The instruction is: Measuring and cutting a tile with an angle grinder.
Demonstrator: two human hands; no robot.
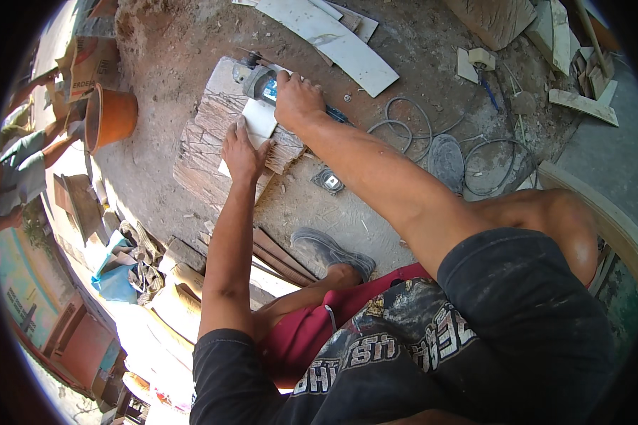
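My right hand (299, 101) is wrapped round the body of an angle grinder (268, 91), whose head points to the far left. Just beneath it, a white tile piece (260, 119) lies on a rough block with a scored top (209, 117). My left hand (243, 152) holds the tile down, thumb apart on its right side and fingers on its left. The hand covers the tile's middle. A thin disc edge shows by the grinder head, but whether it touches the tile I cannot tell.
Cut tile strips (333, 44) lie beyond the block. A cable (411, 127) loops near my shoe (446, 163). A small tape-measure-like object (328, 181) sits between my arms. At left stand an orange bucket (113, 119) and another person (25, 170). Scraps (581, 106) lie far right.
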